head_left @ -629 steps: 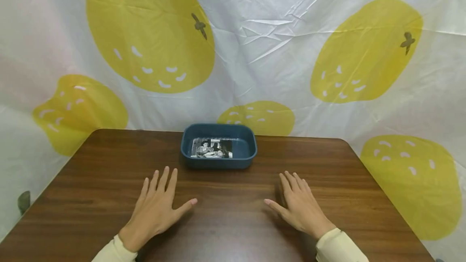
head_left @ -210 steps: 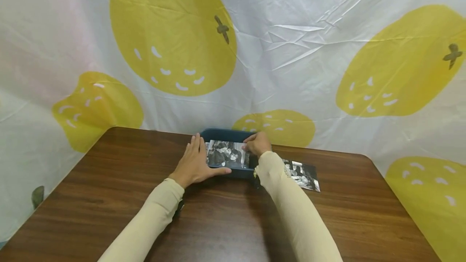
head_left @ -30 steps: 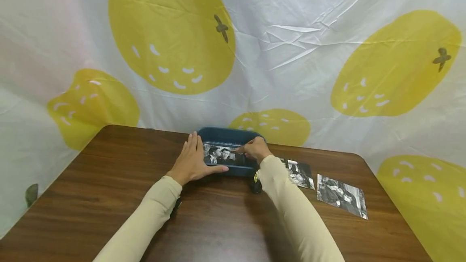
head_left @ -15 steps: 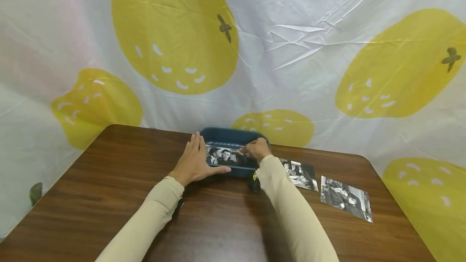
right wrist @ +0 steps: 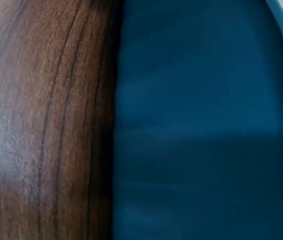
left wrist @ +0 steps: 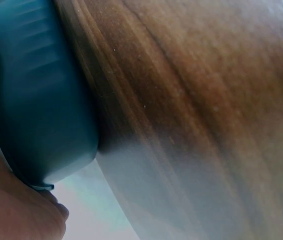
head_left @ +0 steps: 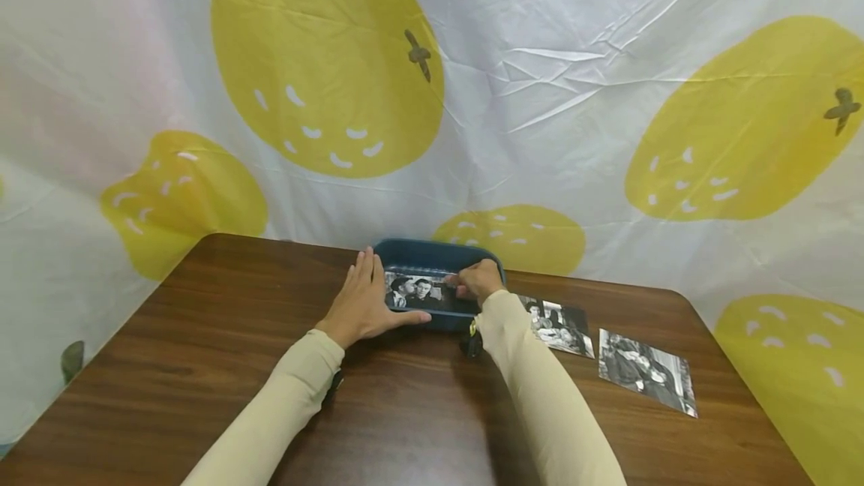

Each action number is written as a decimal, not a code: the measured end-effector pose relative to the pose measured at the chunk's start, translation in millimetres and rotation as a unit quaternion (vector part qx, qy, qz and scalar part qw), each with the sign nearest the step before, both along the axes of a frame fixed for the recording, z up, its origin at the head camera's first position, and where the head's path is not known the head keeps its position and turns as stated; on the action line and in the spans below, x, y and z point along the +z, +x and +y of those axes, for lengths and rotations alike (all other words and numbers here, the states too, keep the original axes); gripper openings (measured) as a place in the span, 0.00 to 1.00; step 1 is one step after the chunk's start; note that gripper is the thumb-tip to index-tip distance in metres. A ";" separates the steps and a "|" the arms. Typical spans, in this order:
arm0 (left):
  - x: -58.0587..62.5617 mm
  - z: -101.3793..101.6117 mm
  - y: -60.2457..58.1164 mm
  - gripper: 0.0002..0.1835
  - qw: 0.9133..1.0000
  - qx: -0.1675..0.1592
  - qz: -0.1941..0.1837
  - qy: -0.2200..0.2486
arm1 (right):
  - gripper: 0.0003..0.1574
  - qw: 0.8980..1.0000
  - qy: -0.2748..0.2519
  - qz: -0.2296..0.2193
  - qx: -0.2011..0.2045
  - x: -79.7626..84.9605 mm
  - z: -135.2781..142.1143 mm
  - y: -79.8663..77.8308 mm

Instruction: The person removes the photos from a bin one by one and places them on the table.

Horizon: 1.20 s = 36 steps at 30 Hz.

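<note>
A dark blue plastic tray [head_left: 442, 252] stands at the table's back edge with a black-and-white photo [head_left: 412, 289] lying flat in it. My left hand [head_left: 361, 304] rests on the tray's left end, its fingers straight and its thumb along the front rim. The left wrist view shows that hand [left wrist: 19, 210] against the tray's outer wall [left wrist: 41, 105]. Inside the tray's right part, my right hand [head_left: 481, 280] has curled fingers touching the photo's right side; whether they pinch it is hidden. Only the tray wall [right wrist: 196, 100] and table appear in the right wrist view.
Two more black-and-white photos lie on the brown wooden table [head_left: 398, 418] right of the tray: a nearer-to-tray photo [head_left: 560, 328], partly behind the right sleeve, and a farther-right photo [head_left: 646, 372]. A white curtain [head_left: 513, 133] with yellow fruit prints hangs behind.
Twenty-one seconds ago both hands lay apart, spread over the table. Two photos have since left the tray for the table's right. Over the last second, the right fingers have shifted only slightly over the photo.
</note>
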State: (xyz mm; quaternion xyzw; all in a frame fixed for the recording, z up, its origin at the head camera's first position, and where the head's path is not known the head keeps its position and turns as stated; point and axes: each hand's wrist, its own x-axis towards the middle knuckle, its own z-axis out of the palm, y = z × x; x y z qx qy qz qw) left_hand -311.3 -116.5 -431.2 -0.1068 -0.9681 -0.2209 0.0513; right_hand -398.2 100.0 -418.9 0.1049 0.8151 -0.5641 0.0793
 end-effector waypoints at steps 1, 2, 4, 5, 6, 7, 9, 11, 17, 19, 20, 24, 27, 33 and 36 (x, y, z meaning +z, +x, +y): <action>-0.5 0.2 -0.3 0.75 1.000 -0.001 0.002 0.001 | 0.22 1.000 0.004 -0.001 0.001 -1.0 0.1 -0.3; -0.9 0.4 -0.6 0.75 1.000 -0.001 0.000 0.000 | 0.23 1.000 0.009 -0.001 0.002 -1.8 0.1 -0.3; -1.4 0.7 -0.9 0.75 1.000 -0.002 0.002 0.000 | 0.24 1.000 0.020 0.001 0.006 -3.1 0.1 0.1; -1.4 1.0 -0.9 0.75 1.000 -0.003 0.003 0.000 | 0.24 1.000 0.025 0.003 0.008 -3.6 -0.1 0.3; -1.4 1.3 -0.9 0.75 1.000 -0.003 0.003 0.000 | 0.24 0.999 0.030 0.006 0.012 -3.9 -0.4 0.7; -1.3 1.6 -0.7 0.74 1.000 -0.005 0.004 0.002 | 0.24 0.999 0.034 0.008 0.014 -4.1 -0.7 1.1; -1.6 2.2 -0.5 0.74 1.000 -0.006 0.004 0.001 | 0.24 0.999 0.035 0.016 0.021 -4.4 -1.2 1.8; -1.2 2.7 -0.4 0.74 1.000 -0.008 0.004 0.003 | 0.23 0.999 0.032 0.021 0.024 -4.2 -1.5 2.5; 1.6 3.5 0.8 0.74 1.000 -0.010 0.004 0.002 | 0.20 0.998 0.047 0.036 0.031 -1.4 -1.1 4.1; 2.3 3.6 1.0 0.74 1.000 -0.009 0.005 0.001 | 0.17 0.997 0.051 0.039 0.030 0.1 -0.9 3.3; 2.3 3.6 0.9 0.74 1.000 -0.009 0.005 0.002 | 0.16 0.997 0.054 0.040 0.028 0.9 -0.8 2.7; 1.3 3.3 -0.4 0.74 1.000 -0.006 0.002 0.001 | 0.13 0.995 0.075 0.052 0.029 4.6 0.0 0.2; 1.0 2.8 -1.3 0.74 1.000 -0.004 0.001 0.000 | 0.12 0.992 0.100 0.071 0.034 7.9 1.2 0.0; 2.6 2.1 -1.7 0.74 1.000 -0.005 0.005 -0.003 | 0.11 0.986 0.114 0.112 0.043 13.4 2.8 3.6; 3.0 2.1 -2.3 0.74 1.000 -0.006 0.008 -0.004 | 0.11 0.985 0.113 0.122 0.042 15.9 2.9 4.9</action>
